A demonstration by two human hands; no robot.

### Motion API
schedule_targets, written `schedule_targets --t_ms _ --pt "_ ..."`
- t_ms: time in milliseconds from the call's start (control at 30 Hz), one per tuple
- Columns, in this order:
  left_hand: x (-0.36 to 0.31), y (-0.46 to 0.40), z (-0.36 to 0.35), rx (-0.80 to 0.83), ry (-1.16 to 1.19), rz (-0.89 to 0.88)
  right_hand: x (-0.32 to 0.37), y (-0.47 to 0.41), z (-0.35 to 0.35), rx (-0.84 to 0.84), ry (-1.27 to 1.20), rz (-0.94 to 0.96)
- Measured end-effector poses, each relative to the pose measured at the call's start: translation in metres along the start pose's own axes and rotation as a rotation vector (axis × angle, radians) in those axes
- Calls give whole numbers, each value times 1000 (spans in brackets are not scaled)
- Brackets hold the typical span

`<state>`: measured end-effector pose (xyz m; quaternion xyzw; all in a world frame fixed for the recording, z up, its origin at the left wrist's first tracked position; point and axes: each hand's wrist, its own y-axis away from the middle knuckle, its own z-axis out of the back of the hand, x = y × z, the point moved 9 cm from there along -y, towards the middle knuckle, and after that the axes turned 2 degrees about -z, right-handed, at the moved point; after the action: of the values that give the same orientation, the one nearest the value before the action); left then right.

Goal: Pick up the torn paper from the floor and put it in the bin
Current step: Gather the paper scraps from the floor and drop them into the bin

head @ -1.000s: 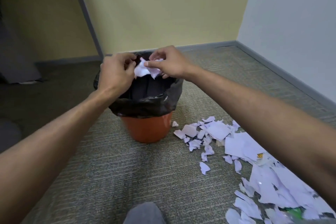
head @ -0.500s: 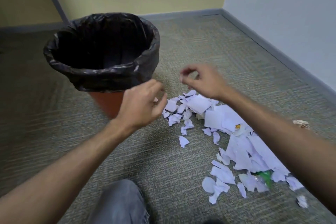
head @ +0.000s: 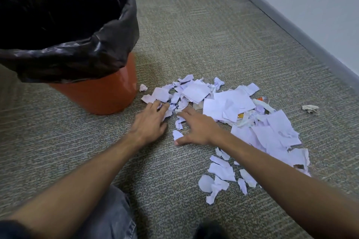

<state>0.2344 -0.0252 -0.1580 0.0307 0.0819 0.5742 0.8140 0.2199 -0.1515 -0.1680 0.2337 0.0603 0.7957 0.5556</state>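
1. Torn paper (head: 229, 103) lies scattered in white scraps on the grey carpeted floor (head: 194, 35), just right of the bin (head: 101, 95).
2. The bin is orange, lined with a black bag (head: 77, 58) folded over its rim; it stands upright, close to the nearest scraps.
3. The left hand (head: 151, 120) rests on the scraps at the pile's near-left edge, fingers curling around small pieces.
4. The right hand (head: 196, 128) lies flat beside it, fingers spread and straight over scraps, gripping nothing.
5. A crumpled beige wad (head: 310, 108) sits apart at right; an orange bit (head: 260, 99) shows in the pile.
6. No writing is readable.
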Motion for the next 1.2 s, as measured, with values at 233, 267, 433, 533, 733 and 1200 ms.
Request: schedule_targets --t_ms 233,267,433,533,733,1200 --pt "-11 -12 6 -106 88 -73 0 -8 -10 -59 -62 36" --pt "-12 -12 7 -113 105 -74 0 -7 -10 -62 -106 34" --pt "-7 -4 26 -191 180 -47 4 -1 0 -153 -282 14" --pt "-4 3 46 -268 189 -72 3 1 12 -196 -430 -35" --pt "-13 16 112 -410 172 -111 -4 18 69 -334 -549 -66" --pt "74 88 318 -912 72 29 160 19 283 -647 -465 315"
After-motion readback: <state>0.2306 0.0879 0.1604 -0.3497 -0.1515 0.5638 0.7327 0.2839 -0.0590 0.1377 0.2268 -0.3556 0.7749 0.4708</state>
